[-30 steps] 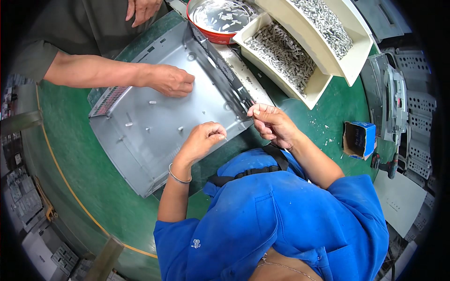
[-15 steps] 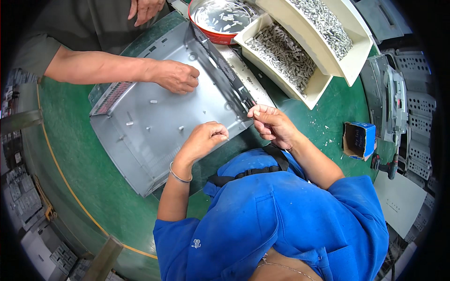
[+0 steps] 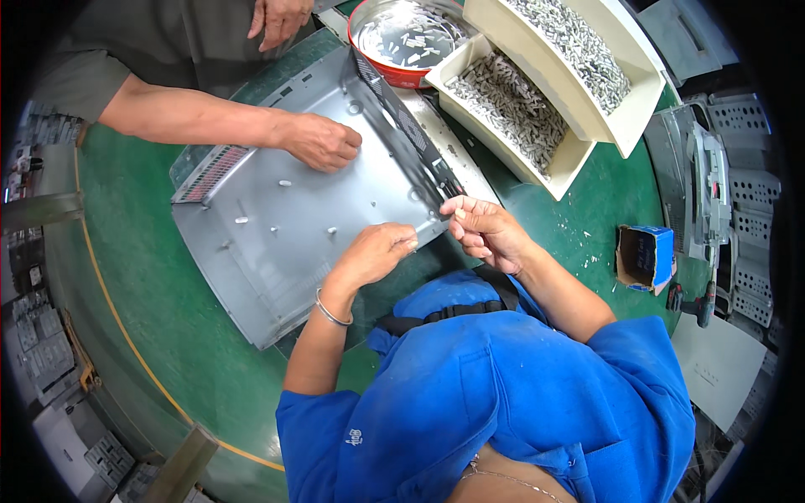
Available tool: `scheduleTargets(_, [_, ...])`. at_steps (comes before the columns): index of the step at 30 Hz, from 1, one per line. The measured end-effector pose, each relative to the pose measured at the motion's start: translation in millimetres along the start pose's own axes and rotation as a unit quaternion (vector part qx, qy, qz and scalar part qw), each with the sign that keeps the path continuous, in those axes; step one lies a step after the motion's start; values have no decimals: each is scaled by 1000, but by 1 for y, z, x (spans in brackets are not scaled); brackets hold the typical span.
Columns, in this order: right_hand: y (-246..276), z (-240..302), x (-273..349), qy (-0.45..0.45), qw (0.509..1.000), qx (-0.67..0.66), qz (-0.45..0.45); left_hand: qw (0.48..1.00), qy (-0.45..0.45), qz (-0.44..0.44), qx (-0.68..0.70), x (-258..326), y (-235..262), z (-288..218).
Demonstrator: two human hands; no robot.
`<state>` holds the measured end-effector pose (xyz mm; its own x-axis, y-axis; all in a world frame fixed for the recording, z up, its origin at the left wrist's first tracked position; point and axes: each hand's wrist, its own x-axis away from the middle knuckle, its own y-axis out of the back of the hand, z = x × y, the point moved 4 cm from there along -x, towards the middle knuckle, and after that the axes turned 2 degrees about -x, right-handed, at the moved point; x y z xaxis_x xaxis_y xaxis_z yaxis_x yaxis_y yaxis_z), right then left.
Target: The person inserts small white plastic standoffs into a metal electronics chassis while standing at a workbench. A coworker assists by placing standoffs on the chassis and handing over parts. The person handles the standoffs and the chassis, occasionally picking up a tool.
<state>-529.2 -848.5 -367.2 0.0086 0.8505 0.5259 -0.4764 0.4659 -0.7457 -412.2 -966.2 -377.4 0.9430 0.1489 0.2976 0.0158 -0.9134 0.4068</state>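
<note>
Now: fitting a small part at the panel (image 3: 285,226) edge.
Left hand (image 3: 375,251): curled, pressing panel.
Right hand (image 3: 486,230): pinching something small.
Next: careful alignment.

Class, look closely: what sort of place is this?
Probably a factory assembly bench: a grey sheet-metal panel on a green worktable, cream bins of small metal parts, and stacked metal housings nearby.
</note>
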Motion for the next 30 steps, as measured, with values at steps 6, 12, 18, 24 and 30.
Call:
scheduleTargets(6, [-2,-3,5,6,998,55,-24,999,32,-3,8,1,-3,5])
scheduleTargets(12, [-4,-8,8,25,994,102,-11,985,10,-63,160,11,-12,21])
scheduleTargets(18, [-7,-22,10,-12,996,72,44,990,58,-50,115,13,-11,16])
scheduleTargets(24, [-13,-32,0,-2,998,66,22,994,12,-106,0,16,-3,12])
scheduleTargets(30, [-40,-53,2,68,994,70,-50,976,-82,-193,65,48,10,-26])
